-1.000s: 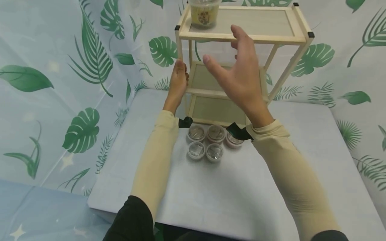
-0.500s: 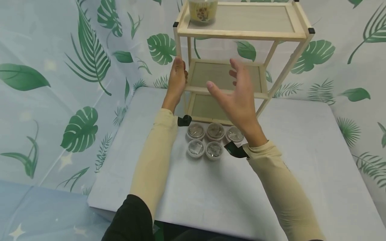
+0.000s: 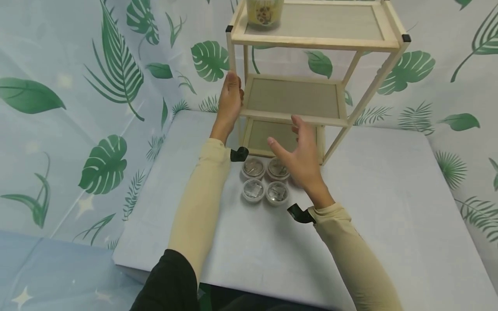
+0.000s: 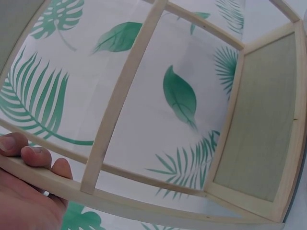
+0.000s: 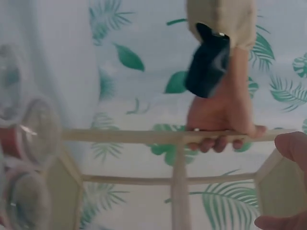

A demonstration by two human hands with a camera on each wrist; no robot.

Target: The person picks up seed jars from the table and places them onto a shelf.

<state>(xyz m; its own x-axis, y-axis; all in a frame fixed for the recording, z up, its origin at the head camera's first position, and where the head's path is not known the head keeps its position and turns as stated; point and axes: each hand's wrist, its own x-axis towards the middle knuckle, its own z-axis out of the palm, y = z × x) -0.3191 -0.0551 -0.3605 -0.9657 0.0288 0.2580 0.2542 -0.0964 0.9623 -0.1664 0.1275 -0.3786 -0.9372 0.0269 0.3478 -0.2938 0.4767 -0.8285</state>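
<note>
My left hand (image 3: 229, 101) grips the front left post of a wooden three-tier shelf rack (image 3: 315, 42); in the left wrist view its fingertips (image 4: 36, 155) curl over that post. My right hand (image 3: 301, 157) hangs in the air before the lower tiers, thumb and fingers apart, with nothing between them. Below and left of it, small round clear-lidded tubs stand on the table, among them a front left tub (image 3: 253, 190) and a front right tub (image 3: 277, 193). Another tub is mostly hidden behind the right hand. A yellow-labelled clear tub (image 3: 264, 12) stands on the top tier at the left.
The rack's middle tier (image 3: 293, 97) and bottom tier (image 3: 260, 136) are framed panels. A white-covered table (image 3: 389, 194) carries everything. Leaf-print cloth (image 3: 105, 86) hangs at the back and left. A dark camera mount (image 3: 301, 214) juts from the right wrist.
My right hand has come down from the level of the top tier to the lower tiers, close to the tubs, still holding nothing. The left hand keeps its grip on the post.
</note>
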